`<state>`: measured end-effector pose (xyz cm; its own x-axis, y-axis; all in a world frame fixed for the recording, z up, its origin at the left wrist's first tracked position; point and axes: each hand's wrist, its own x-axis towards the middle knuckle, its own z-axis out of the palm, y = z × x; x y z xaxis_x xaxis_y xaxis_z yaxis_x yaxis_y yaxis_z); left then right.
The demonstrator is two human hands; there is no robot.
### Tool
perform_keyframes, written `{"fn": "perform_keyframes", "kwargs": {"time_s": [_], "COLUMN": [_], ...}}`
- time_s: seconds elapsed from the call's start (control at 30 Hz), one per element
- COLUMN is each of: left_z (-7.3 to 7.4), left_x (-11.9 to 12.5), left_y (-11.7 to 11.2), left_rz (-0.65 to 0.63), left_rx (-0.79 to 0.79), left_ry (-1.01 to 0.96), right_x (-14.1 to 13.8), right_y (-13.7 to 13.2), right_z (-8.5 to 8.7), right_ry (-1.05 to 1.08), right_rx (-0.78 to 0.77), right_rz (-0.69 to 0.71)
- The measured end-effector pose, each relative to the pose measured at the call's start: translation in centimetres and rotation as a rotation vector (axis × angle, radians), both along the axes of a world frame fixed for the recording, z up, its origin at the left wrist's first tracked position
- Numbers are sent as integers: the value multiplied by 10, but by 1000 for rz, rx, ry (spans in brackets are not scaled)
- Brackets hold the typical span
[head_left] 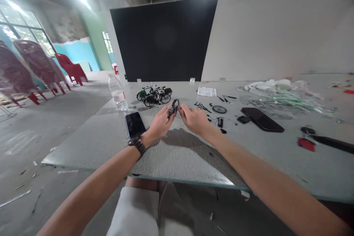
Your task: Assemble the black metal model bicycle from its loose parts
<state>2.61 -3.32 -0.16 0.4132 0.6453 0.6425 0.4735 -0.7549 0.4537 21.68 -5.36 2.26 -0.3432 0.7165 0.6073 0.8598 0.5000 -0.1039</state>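
Two pinching hands, L hand (160, 124) and R hand (194, 119), are holding small black openwork model-bike part (173, 108); too-hard squeeze is risking a snap.

Red plastic chairs (70, 68) (some bagged) stand by tall windows (19, 25) on a concrete floor (47, 136).
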Motion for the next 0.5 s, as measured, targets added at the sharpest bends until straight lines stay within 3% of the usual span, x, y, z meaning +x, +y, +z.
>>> {"fn": "perform_keyframes", "kwargs": {"time_s": [0.2, 0.27, 0.43, 0.5], "left_z": [-2, -2, -3, -3], "left_x": [0, -1, -1, 0], "left_y": [0, 1, 0, -1], "left_rz": [-12, -14, -7, -2], "left_rx": [13, 16, 22, 22], "left_ry": [-10, 0, 11, 20], "right_x": [-14, -14, -9, -10], "right_y": [-3, -5, -6, -7], "right_z": [1, 3, 7, 6], "right_ry": [610, 640, 474, 521], "right_rx": [-261, -287, -264, -275], "right_rz": [139, 146, 130, 137]}}
